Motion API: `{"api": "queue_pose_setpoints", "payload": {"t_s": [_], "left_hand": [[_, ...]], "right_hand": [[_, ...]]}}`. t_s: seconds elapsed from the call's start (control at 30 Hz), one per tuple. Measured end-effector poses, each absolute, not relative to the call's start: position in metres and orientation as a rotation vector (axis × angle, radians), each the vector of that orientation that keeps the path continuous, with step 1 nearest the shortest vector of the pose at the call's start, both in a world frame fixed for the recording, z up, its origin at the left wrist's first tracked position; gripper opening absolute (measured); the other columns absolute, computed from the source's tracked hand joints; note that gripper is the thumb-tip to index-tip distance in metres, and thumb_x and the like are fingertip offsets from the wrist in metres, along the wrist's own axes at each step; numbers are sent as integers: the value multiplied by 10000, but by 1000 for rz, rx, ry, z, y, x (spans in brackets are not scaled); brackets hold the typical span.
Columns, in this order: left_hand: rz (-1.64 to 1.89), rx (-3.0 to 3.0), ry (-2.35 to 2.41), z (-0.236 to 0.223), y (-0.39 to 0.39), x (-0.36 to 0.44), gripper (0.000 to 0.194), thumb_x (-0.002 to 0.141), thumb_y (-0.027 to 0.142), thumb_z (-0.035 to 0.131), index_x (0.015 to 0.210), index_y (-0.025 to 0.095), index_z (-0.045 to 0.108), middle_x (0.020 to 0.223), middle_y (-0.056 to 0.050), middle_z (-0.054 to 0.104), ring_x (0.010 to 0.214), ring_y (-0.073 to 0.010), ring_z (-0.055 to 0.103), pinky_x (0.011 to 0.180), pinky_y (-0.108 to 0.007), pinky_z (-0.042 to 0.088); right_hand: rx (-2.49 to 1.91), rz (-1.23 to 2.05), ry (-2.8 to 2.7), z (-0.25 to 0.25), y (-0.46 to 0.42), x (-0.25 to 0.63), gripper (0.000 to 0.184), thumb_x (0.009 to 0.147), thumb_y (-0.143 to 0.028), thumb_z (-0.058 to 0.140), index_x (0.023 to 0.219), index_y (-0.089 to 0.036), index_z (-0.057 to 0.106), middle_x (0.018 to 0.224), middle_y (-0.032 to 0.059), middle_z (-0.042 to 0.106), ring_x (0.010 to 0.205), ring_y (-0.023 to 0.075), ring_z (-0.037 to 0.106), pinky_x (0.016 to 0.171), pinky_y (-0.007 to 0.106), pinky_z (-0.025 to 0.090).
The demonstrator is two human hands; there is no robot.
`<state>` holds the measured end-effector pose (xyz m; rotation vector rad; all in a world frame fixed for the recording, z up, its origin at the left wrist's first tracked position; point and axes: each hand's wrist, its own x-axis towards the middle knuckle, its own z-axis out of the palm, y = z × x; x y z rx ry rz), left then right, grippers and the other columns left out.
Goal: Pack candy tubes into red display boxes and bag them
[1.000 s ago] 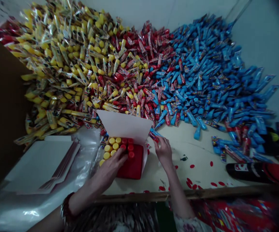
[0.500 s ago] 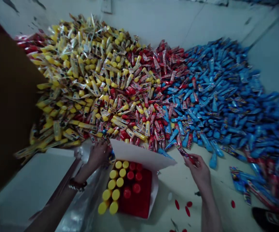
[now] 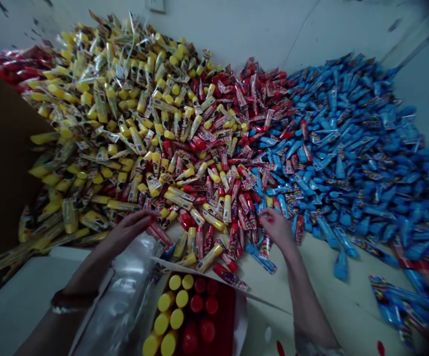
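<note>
My left hand [image 3: 132, 228] is over the front of the pile, left of the box, its fingers closed around the end of a red tube [image 3: 161, 235] in a clear wrapper. Farther right, my right hand [image 3: 276, 228] is pinched above the table, with red showing between the fingers and a printed wrapper end [image 3: 265, 247] hanging below. Between my arms stands an open white box [image 3: 241, 316] with a raised flap. Inside it, yellow-capped tubes [image 3: 177, 319] stand upright on the left, beside several red-capped tubes [image 3: 211, 305].
Wrapped yellow tubes [image 3: 103, 104], red tubes [image 3: 251, 94] and blue tubes [image 3: 348, 123] are heaped against the wall [image 3: 244, 29]. Clear plastic bags [image 3: 128, 291] and a white carton [image 3: 24, 296] lie to the left. A brown cardboard panel [image 3: 2, 148] rises at far left.
My right hand has moved left and away from me to the pile's front edge. My left hand has come up from behind the box flap. The view has shifted, and the box appears lower.
</note>
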<state>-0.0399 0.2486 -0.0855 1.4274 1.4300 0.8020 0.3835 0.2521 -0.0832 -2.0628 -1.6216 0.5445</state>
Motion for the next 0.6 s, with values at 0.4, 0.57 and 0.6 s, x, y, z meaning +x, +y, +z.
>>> {"api": "queue_pose_setpoints", "payload": {"t_s": [0.4,0.57,0.6], "left_hand": [[-8,2612,1428,-113,283,59,443,794,-16,366,1107,192,599,1194,-118,556,959,-204,605,802,-318,497],[97,2629,1465,-98,277,42,319,880,122,457,1170,167,581,1116,-111,618,1025,-222,594,866,-319,476],[194,2559,1564,-91,273,36,305,896,195,480,1184,161,574,1093,-89,629,1007,-206,601,852,-299,476]], "right_hand": [[-2248,428,-2422,-89,313,326,304,835,-265,601,1103,-126,637,1274,206,550,1103,293,594,878,394,466],[-2142,560,-2514,-87,318,346,496,813,-203,623,1296,-180,515,1445,123,411,1304,246,419,1005,355,400],[-2136,576,-2513,-89,318,345,514,803,-188,631,1301,-167,509,1448,126,407,1330,246,381,1022,352,384]]}}
